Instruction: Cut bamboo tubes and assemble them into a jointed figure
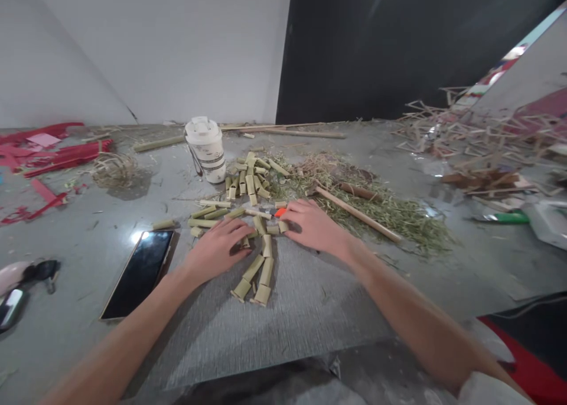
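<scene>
Several short greenish bamboo pieces [261, 269] lie on a grey table [310, 299] in front of me. My left hand [217, 248] rests palm down on them, fingers stretched toward the middle of the group. Just to the right, my right hand [312, 225] lies over more pieces, its fingers curled loosely at the pieces' ends beside a small orange object [280, 212]. I cannot make out whether it grips any piece. A second heap of bamboo pieces [250, 177] lies farther back.
A white lidded cup [206, 148] stands behind the heap. A black phone [139, 272] lies left of my left hand. A wooden stick [358, 213] rests on green shavings [390, 210] to the right. Red strips [53, 157] are far left, thin sticks [478, 133] far right.
</scene>
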`<state>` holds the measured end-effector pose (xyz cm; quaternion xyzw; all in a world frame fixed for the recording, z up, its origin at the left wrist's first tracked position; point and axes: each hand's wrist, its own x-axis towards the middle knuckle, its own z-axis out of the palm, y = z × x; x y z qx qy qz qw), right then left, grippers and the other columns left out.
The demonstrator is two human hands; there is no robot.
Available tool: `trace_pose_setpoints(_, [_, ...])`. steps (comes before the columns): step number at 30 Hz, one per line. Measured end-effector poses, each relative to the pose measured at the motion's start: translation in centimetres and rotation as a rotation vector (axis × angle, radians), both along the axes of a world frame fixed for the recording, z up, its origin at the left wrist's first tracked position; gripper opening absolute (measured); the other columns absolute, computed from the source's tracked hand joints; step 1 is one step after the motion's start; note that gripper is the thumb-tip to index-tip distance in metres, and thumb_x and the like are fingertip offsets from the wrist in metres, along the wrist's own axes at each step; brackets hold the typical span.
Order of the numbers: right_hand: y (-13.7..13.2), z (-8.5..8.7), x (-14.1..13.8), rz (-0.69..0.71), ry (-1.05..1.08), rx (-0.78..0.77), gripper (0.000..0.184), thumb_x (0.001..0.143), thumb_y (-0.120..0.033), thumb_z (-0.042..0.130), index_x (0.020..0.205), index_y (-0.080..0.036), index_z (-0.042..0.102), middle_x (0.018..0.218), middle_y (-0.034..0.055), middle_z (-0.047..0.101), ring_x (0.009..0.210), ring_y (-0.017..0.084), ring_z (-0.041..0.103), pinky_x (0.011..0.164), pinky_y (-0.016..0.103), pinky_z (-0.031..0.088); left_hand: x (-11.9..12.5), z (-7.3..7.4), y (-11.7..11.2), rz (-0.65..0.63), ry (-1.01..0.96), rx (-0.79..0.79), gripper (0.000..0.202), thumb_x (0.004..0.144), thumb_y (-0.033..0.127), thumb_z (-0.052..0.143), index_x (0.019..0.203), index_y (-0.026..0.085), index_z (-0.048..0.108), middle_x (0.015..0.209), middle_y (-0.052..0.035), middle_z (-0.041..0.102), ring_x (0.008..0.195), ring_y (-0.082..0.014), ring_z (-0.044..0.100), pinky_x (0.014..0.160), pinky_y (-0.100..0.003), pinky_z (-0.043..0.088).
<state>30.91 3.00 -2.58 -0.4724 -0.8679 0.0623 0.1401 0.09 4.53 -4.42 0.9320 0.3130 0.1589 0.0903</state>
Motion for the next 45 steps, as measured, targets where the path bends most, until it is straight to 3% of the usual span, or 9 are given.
trace_pose_setpoints(8, [0.2, -0.1, 0.2, 0.017, 0.028, 0.01, 0.026, 0.103, -0.035, 0.071, 0.126, -0.025, 0.076, 0.127, 0.0106, 0.076, 0.12, 0.031, 0.067, 0.105, 0.051, 0.05, -0.4, 1.3, 0.0, 0.111, 0.03, -0.007, 0.036, 0.104, 0.039, 0.068, 0.137, 0.024, 0.067, 0.14, -0.0121, 0.071, 0.132, -0.0332, 0.067, 0.111, -0.05, 0.057])
trace_pose_setpoints(14, [0.1, 0.7, 0.3, -0.038, 0.124, 0.05, 0.03, 0.109, -0.03, 0.056, 0.134, -0.025, 0.071, 0.134, 0.012, 0.075, 0.126, 0.032, 0.068, 0.108, 0.052, 0.05, -6.8, 4.9, -1.1, 0.554, 0.186, -0.033, 0.041, 0.106, 0.026, 0.043, 0.139, 0.022, 0.067, 0.131, -0.02, 0.071, 0.125, -0.0441, 0.068, 0.099, -0.059, 0.058])
trace_pose_setpoints(17, [-0.2, 1.1, 0.2, -0.063, 0.152, 0.052, 0.037, 0.108, -0.028, 0.054, 0.143, -0.024, 0.065, 0.144, 0.0133, 0.073, 0.129, 0.033, 0.068, 0.111, 0.053, 0.049, -10.0, 5.2, -3.4, 0.773, 0.294, -0.066, 0.05, 0.099, 0.048, 0.059, 0.136, 0.015, 0.068, 0.122, -0.03, 0.067, 0.117, -0.0609, 0.065, 0.083, -0.069, 0.056])
trace_pose_setpoints(21, [-0.7, 1.6, -0.1, -0.067, 0.162, 0.037, 0.037, 0.108, -0.033, 0.055, 0.143, -0.024, 0.064, 0.138, 0.0133, 0.075, 0.117, 0.032, 0.072, 0.108, 0.053, 0.049, -11.1, 4.5, -5.7, 0.947, 0.405, -0.185, 0.06, 0.1, 0.061, 0.054, 0.144, 0.02, 0.061, 0.12, -0.0287, 0.067, 0.116, -0.057, 0.067, 0.082, -0.064, 0.057])
trace_pose_setpoints(27, [-0.7, 1.7, -0.3, -0.086, 0.174, 0.025, 0.036, 0.107, -0.033, 0.055, 0.142, -0.024, 0.062, 0.103, 0.0074, 0.078, 0.095, 0.027, 0.072, 0.099, 0.048, 0.049, -8.1, 4.4, -6.6, 0.944, 0.369, -0.193, 0.07, 0.098, 0.049, 0.049, 0.16, 0.016, 0.043, 0.13, -0.0301, 0.064, 0.126, -0.0547, 0.063, 0.086, -0.062, 0.057])
trace_pose_setpoints(33, [-0.4, 1.4, 0.0, -0.09, 0.165, 0.012, 0.037, 0.107, -0.035, 0.054, 0.142, -0.025, 0.061, 0.104, 0.0081, 0.078, 0.092, 0.027, 0.07, 0.097, 0.046, 0.049, -6.0, 4.6, -6.7, 0.902, 0.369, -0.226, 0.067, 0.098, 0.049, 0.046, 0.155, 0.013, 0.046, 0.136, -0.0301, 0.06, 0.13, -0.0541, 0.059, 0.092, -0.064, 0.056])
trace_pose_setpoints(39, [-0.3, 1.4, 0.0, -0.1, 0.166, -0.006, 0.039, 0.106, -0.038, 0.055, 0.142, -0.026, 0.062, 0.101, 0.0081, 0.078, 0.088, 0.028, 0.07, 0.095, 0.048, 0.05, -7.1, 4.7, -6.0, 0.822, 0.38, -0.269, 0.081, 0.1, 0.06, 0.051, 0.167, 0.018, 0.034, 0.136, -0.0282, 0.063, 0.128, -0.0526, 0.065, 0.092, -0.058, 0.056])
trace_pose_setpoints(42, [-0.3, 1.4, 0.1, -0.107, 0.177, -0.012, 0.04, 0.106, -0.039, 0.056, 0.143, -0.026, 0.062, 0.1, 0.0081, 0.077, 0.091, 0.029, 0.07, 0.096, 0.049, 0.05, -8.3, 5.1, -5.6, 0.779, 0.364, -0.308, 0.086, 0.102, 0.072, 0.046, 0.17, 0.022, 0.029, 0.135, -0.0252, 0.068, 0.113, -0.045, 0.075, 0.089, -0.052, 0.057])
trace_pose_setpoints(45, [-0.3, 1.4, 0.1, -0.114, 0.174, -0.015, 0.041, 0.106, -0.04, 0.056, 0.143, -0.025, 0.063, 0.103, 0.01, 0.077, 0.096, 0.031, 0.071, 0.096, 0.05, 0.05, -9.6, 5.8, -5.3, 0.723, 0.318, -0.429, 0.083, 0.106, 0.071, 0.042, 0.172, 0.024, 0.024, 0.113, -0.015, 0.079, 0.084, -0.0323, 0.079, 0.077, -0.042, 0.057])
